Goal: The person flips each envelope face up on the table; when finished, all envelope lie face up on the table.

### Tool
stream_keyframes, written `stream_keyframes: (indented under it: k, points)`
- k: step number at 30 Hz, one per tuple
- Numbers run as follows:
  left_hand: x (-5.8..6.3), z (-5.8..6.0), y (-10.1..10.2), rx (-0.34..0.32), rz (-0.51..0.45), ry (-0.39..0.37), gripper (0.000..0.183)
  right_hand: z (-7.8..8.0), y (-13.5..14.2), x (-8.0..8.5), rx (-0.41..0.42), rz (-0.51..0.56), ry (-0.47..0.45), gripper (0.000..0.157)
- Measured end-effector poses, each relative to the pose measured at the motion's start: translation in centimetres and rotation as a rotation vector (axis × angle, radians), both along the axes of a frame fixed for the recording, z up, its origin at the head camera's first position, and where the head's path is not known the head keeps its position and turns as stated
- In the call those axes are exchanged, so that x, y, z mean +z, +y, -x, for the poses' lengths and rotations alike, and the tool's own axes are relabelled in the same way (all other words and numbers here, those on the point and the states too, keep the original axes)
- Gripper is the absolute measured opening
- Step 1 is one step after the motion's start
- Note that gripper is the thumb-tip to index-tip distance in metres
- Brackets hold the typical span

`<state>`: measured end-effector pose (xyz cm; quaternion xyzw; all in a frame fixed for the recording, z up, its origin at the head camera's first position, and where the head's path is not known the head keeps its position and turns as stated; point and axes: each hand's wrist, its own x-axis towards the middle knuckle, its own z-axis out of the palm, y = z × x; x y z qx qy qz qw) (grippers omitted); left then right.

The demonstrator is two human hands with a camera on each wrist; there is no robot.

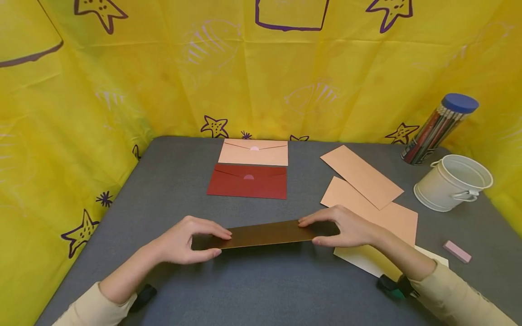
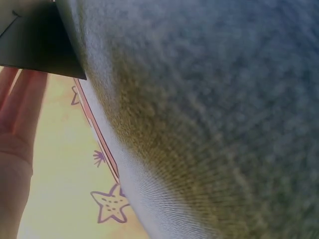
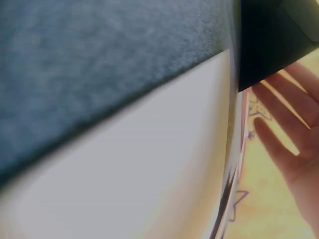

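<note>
Brown envelope is being pinched by left hand and right hand; red envelope and pink envelope, seemingly done, are lying aligned, with overlapping envelopes seemingly remaining.

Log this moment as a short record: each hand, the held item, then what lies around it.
Left hand: pinches one end of the brown envelope
Right hand: pinches the other end
Middle, far side: pale pink envelope behind red envelope
Right pile: upper peach piece overlapping lower peach piece, cream piece partly under the latter
Far right: pencil tube with blue lid, white bucket, pink block
</note>
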<state>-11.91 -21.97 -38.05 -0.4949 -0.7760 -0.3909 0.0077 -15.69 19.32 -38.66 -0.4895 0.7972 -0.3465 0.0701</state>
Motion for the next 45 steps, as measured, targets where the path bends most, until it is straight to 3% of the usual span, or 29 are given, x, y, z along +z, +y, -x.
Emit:
stream_keyframes:
  k: [3, 6, 12, 16, 21, 25, 29, 34, 37, 41, 45]
  points:
    - [-0.1, 0.4, -0.1, 0.020, -0.120, 0.026, 0.030, 0.3, -0.2, 0.1, 0.001, 0.113, -0.002, 0.029]
    - [-0.2, 0.8, -0.4, 0.078, -0.194, -0.004, 0.028, 0.6, -0.6, 0.4, -0.035, 0.202, -0.008, 0.026]
    - [-0.2, 1.5, -1.0, 0.306, -0.248, -0.124, 0.023, 1.2, -1.5, 1.0, -0.239, 0.307, 0.004, 0.019]
    - [0.1, 1.8, -1.0, 0.463, -0.214, -0.216, 0.016, 1.7, -2.1, 0.8, -0.382, 0.286, -0.030, 0.011]
    - [0.3, 2.1, -1.1, 0.603, -0.184, -0.370, 0.013, 2.0, -3.0, 0.5, -0.456, 0.273, -0.272, 0.008]
    - [0.4, 2.6, -1.3, 0.686, -0.192, -0.453, 0.018, 2.0, -3.8, 0.3, -0.429, 0.276, -0.497, 0.018]
    - [0.3, 3.1, -1.7, 0.773, -0.207, -0.533, 0.027, 2.1, -4.7, -0.1, -0.402, 0.266, -0.664, 0.022]
    - [-0.2, 3.6, -2.4, 0.796, -0.287, -0.721, 0.034, 2.4, -5.8, -0.6, -0.373, 0.242, -0.818, 0.022]
    - [-0.5, 3.8, -3.1, 0.788, -0.275, -0.806, 0.036, 2.5, -6.3, -0.7, -0.376, 0.205, -0.861, 0.021]
    - [-0.8, 3.7, -3.9, 0.770, -0.186, -0.856, 0.042, 2.6, -6.8, -0.8, -0.431, 0.154, -0.890, 0.022]
    - [-1.0, 3.8, -4.2, 0.773, -0.089, -0.856, 0.045, 2.8, -7.1, -1.2, -0.470, 0.117, -0.892, 0.023]
